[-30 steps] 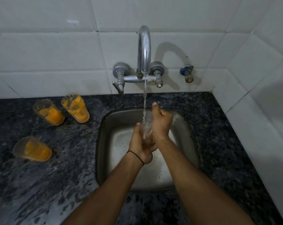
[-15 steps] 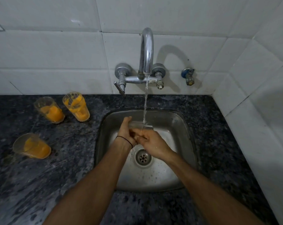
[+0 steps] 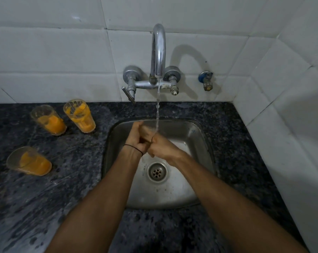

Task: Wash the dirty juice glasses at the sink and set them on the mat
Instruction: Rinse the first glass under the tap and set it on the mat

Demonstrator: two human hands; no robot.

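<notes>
Drawn closer together, left hand point(image 3: 136, 140) and right hand point(image 3: 164, 147) grip a glass point(image 3: 147, 131) mostly hidden between them

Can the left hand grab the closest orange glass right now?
Probably not yet: the left hand grips the clear glass under the tap water. The counter between it and the nearest dirty glass looks free, though.

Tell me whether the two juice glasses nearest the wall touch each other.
Apart. The head view shows dark counter between the left glass and the right glass.
</notes>
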